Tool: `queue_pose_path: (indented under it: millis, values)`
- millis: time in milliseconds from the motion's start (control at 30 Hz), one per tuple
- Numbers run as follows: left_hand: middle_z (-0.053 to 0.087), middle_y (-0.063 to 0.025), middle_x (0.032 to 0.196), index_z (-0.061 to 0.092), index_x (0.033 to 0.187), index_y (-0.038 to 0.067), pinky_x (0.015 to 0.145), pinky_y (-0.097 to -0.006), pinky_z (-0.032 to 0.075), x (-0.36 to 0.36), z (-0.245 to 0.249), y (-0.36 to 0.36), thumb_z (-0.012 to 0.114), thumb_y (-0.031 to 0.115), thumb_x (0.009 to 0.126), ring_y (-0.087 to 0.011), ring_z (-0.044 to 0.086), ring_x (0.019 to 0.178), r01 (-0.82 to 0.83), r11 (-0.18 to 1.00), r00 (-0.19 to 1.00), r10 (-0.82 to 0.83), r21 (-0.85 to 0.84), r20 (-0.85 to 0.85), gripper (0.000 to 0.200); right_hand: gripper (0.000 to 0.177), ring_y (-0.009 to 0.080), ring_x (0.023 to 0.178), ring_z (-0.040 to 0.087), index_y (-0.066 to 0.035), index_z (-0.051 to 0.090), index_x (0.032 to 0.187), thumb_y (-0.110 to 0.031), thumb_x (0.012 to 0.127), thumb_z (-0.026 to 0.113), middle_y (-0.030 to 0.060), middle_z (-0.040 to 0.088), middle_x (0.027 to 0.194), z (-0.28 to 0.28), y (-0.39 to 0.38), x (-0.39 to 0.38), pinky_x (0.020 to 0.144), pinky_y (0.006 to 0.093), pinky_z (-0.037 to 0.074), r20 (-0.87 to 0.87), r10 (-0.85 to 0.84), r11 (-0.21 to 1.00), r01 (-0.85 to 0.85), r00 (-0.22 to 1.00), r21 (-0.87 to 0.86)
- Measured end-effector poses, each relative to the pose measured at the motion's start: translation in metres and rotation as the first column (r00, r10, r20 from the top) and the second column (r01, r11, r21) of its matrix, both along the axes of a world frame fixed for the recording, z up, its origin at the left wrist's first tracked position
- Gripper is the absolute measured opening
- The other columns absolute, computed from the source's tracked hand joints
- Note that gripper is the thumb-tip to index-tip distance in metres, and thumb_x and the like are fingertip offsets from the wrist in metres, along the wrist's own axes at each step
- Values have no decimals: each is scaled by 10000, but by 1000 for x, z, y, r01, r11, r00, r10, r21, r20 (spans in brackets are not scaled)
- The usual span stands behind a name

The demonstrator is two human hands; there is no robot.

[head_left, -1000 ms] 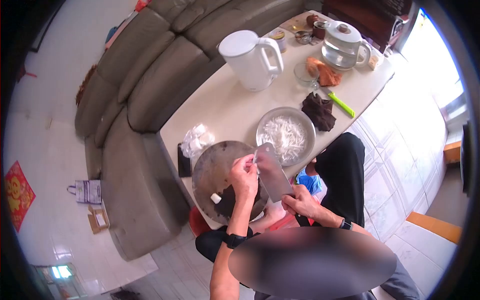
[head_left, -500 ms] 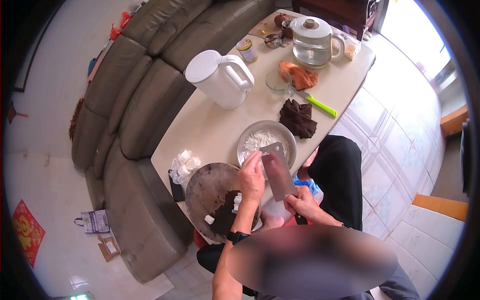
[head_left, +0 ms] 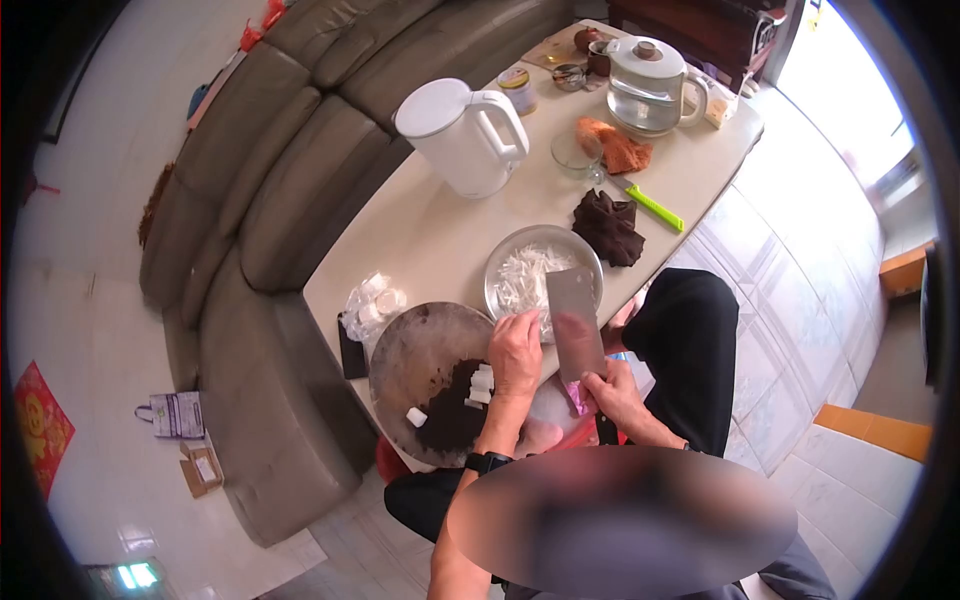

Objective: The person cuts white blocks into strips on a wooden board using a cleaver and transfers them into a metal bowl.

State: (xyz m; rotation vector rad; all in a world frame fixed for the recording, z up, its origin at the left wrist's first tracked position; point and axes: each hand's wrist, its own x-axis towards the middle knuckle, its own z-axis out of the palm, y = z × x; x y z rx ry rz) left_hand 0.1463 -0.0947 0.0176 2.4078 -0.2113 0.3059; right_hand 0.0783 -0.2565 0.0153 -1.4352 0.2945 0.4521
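My right hand [head_left: 617, 397] grips a cleaver [head_left: 574, 325] by its dark handle, its broad blade standing over the near side of a metal bowl [head_left: 490, 283]. White strips [head_left: 530, 275] lie in that bowl. Beside the blade is my left hand [head_left: 515, 350], seen from the back with its fingers curled together; whatever they hold, if anything, is hidden. Below it a round chopping board [head_left: 400, 345] carries a stack of white cut pieces [head_left: 480, 385] and one loose white piece [head_left: 416, 417] on its dark wet patch.
A bag of white chunks [head_left: 375, 303] lies by the board. Farther along the table [head_left: 440, 235] are a white kettle [head_left: 455, 140], a glass jug [head_left: 640, 100], a glass cup [head_left: 575, 153], a green-handled knife [head_left: 655, 207], a dark cloth [head_left: 608, 228] and an orange cloth [head_left: 615, 147].
My left hand has drawn back from the blade's top, toward the board. The cleaver has turned slightly more upright in view. The whole view has shifted a little.
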Motion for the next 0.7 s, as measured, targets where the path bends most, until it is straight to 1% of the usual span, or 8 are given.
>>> queue_pose_path:
  millis: [67,133,233,300,400,433,500,700]
  values:
    - [646,-126,821,640,904,8,680,-356,493,-8,4,-2,652,11,768,-264,621,752,-82,994,995,86,-66,53,136,187,123,390,481,15,532,668,-98,810,488,50,517,527,2,-3,1,372,268,371,-15,9,1000,-9,1000,7]
    - [637,-121,806,640,906,6,653,-337,493,-24,9,-1,652,15,780,-243,621,729,-126,983,992,126,-135,-9,126,176,125,398,486,27,536,678,-69,822,507,56,541,556,14,-1,5,377,264,381,-53,-82,993,86,995,81]
    - [616,-104,778,638,913,-3,599,-293,490,-58,6,14,652,22,806,-194,614,669,-157,969,988,152,-191,-39,111,182,97,409,466,11,545,653,-72,813,524,35,523,534,11,0,6,391,244,351,31,-166,986,166,986,5]
    - [618,-104,832,642,928,-1,611,-298,493,-82,-3,33,663,20,787,-196,614,682,-294,938,955,296,-182,-18,144,173,95,419,470,10,541,671,-75,821,522,38,528,550,9,-3,6,399,243,357,25,-155,988,155,988,13]
    - [579,-155,991,611,1026,11,812,-396,466,-114,-7,65,690,52,746,-325,568,944,-445,890,888,422,-104,-185,295,165,103,428,485,25,539,699,-71,831,521,47,545,567,0,-1,4,402,248,377,59,-101,994,99,993,39]
    - [579,-155,991,611,1026,11,812,-396,466,-120,-8,72,690,52,746,-325,568,944,-448,888,886,425,-104,-185,295,165,103,428,485,25,539,699,-71,831,521,47,545,567,1,2,3,402,248,377,59,-97,995,95,993,40]
    - [543,-174,1052,580,1082,-1,858,-411,444,-127,-13,80,714,83,726,-337,536,1002,-448,891,867,452,66,-211,390,141,101,432,486,24,539,732,-62,837,501,47,535,561,4,7,1,404,252,389,78,-31,999,33,996,-28]
    - [537,-165,987,578,1011,4,844,-407,439,-123,-22,87,708,104,722,-336,527,973,-466,884,856,460,33,-236,333,130,99,442,494,17,541,760,-64,845,482,40,532,565,7,18,-9,402,259,403,55,45,996,-49,997,69]
